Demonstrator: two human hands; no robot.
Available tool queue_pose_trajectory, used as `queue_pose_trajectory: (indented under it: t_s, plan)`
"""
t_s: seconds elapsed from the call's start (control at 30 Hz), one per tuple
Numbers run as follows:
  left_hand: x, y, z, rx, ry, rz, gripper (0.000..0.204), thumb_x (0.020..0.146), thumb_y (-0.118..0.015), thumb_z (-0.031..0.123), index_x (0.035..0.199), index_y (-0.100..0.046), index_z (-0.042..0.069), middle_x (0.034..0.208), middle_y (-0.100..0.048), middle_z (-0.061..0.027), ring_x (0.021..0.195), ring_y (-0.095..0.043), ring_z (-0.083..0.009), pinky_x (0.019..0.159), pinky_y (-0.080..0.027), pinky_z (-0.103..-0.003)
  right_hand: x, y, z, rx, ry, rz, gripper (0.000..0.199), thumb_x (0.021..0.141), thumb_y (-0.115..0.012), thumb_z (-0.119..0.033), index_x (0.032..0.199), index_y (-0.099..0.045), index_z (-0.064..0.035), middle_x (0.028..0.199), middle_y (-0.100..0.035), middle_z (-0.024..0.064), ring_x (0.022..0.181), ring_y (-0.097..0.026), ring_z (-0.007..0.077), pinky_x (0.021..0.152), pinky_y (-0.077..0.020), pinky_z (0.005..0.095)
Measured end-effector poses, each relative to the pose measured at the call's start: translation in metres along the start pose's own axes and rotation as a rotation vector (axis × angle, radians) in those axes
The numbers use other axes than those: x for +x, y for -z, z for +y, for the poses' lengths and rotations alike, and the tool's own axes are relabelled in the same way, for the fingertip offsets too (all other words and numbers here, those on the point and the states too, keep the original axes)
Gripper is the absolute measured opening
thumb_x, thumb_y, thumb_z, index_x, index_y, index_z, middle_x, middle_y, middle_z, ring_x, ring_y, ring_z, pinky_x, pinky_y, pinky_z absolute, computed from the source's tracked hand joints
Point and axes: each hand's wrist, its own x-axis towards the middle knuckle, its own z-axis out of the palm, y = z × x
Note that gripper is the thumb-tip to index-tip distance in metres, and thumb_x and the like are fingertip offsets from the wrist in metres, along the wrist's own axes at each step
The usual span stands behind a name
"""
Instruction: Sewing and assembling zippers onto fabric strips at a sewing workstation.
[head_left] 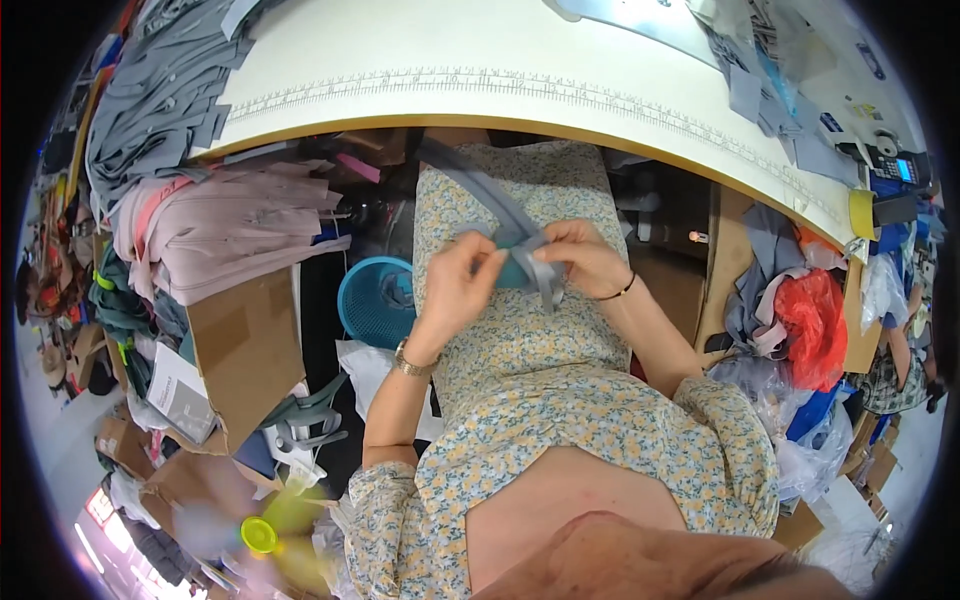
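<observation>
In the head view we have both hands closed on a grey fabric strip (520, 235) over our lap, the left hand (462, 278) and right hand (583, 258) pinching it close together below the worktop (500, 70). To fold it well, we judge the edges should stay aligned and taut. A blue basket (372, 300) sits to our left.

Both hands meet over the lap: the left hand (460, 275) and right hand (585, 258) pinch a grey fabric strip (490, 200) between them. A blue basket (372, 300) sits just left, the white counter (500, 60) above.
</observation>
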Motion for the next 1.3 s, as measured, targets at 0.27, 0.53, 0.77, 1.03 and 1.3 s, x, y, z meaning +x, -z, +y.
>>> queue_pose_trajectory:
  t_s: [0.27,0.53,0.77,1.03,1.3]
  plan:
    - [0.007,0.008,-0.038,-0.082,0.101,-0.044,0.017,0.092,-0.068,0.011,0.082,-0.058,0.001,0.066,-0.055,-0.0005,0.064,-0.047,-0.0053,0.057,-0.040,-0.026,0.006,-0.017,0.002,-0.081,-0.033,-0.068,0.005,0.081,-0.076,-0.002,0.083,-0.072,-0.0020,0.077,-0.069,0.0029,0.065,-0.060,0.0071,0.058,-0.0434,0.0214]
    - [0.011,0.001,-0.018,-0.154,0.077,0.027,0.014,0.092,-0.068,0.009,0.086,-0.061,-0.001,0.074,-0.060,-0.0033,0.070,-0.052,-0.0070,0.059,-0.042,-0.026,0.003,-0.018,-0.018,-0.382,0.081,0.054,0.010,0.084,-0.076,-0.008,0.091,-0.073,-0.0016,0.076,-0.069,-0.0003,0.065,-0.059,0.0051,0.059,-0.0445,0.0221]
    - [0.008,-0.006,0.003,0.267,-0.292,0.119,0.012,0.085,-0.073,0.009,0.087,-0.064,0.001,0.082,-0.067,-0.0130,0.072,-0.065,-0.0300,0.063,-0.049,-0.035,0.001,-0.005,0.002,-0.603,0.191,0.172,0.014,0.088,-0.072,-0.005,0.100,-0.072,0.0022,0.085,-0.069,0.0006,0.072,-0.058,0.0047,0.064,-0.0472,0.0229]
    - [0.002,-0.028,0.010,0.073,-0.323,0.088,0.015,0.084,-0.073,0.003,0.099,-0.069,0.000,0.092,-0.070,-0.0141,0.080,-0.069,-0.0304,0.071,-0.054,-0.036,0.002,-0.007,0.011,-0.460,0.418,0.201,0.017,0.092,-0.064,0.001,0.107,-0.071,0.0044,0.099,-0.070,0.0053,0.087,-0.064,0.0100,0.073,-0.0542,0.0244]
    - [0.013,-0.022,0.013,0.292,-0.453,0.132,0.022,0.084,-0.070,-0.003,0.105,-0.068,0.001,0.089,-0.069,-0.0141,0.075,-0.069,-0.0293,0.064,-0.055,-0.033,-0.004,-0.017,0.004,-0.414,0.432,0.206,0.017,0.092,-0.063,0.002,0.107,-0.069,0.0063,0.097,-0.067,0.0036,0.086,-0.063,0.0088,0.074,-0.0535,0.0240]
